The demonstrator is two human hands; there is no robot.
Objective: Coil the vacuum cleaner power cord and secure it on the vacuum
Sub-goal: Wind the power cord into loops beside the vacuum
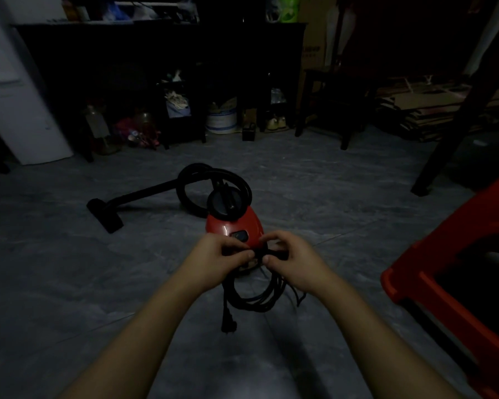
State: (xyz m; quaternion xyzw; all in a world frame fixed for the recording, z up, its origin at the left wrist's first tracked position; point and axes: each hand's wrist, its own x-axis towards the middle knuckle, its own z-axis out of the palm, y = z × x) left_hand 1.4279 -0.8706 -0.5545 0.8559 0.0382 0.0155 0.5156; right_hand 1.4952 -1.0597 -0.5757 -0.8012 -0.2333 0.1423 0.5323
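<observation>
At the centre of the frame the left hand (218,256) and the right hand (290,259) meet, both pinched closed on the top of a black coiled power cord (255,298), whose loops hang below the hands with the plug (228,323) dangling at lower left of the coil. Just above the hands sits the red canister vacuum cleaner (234,223) on the grey tiled floor (69,269), partly hidden by the fingers. Its black hose (190,180) curls at the top and its wand runs out to the floor nozzle (104,214) at middle left, while a red plastic stool (458,269) fills the right edge.

Both forearms are bare, with no sleeves, gloves, rings or watch.
</observation>
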